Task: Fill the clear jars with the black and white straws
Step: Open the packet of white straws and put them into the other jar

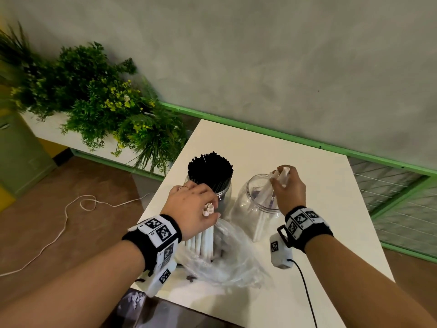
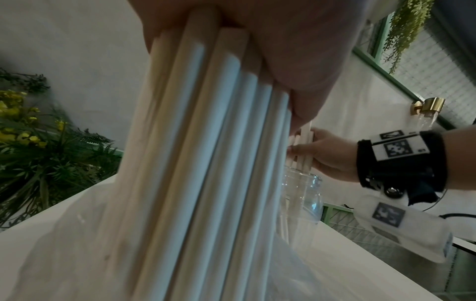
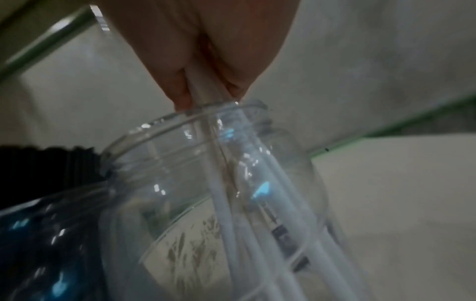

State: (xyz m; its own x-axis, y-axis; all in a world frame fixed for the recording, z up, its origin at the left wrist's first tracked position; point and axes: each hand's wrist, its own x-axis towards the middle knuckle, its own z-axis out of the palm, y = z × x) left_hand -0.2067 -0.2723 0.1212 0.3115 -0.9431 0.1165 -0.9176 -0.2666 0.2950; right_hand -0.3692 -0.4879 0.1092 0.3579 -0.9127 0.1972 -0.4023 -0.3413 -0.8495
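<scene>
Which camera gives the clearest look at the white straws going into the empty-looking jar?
The right wrist view: the right hand pinches a few white straws that pass through the clear jar mouth. The head view shows them small, partly behind that hand. The left wrist view shows only a far sliver beside the left hand's bundle.

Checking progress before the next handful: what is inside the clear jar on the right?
A few white paper straws, leaning, with the right hand gripping their tops above the clear plastic jar. A label shows through the wall; glare blurs the jar's bottom.
</scene>
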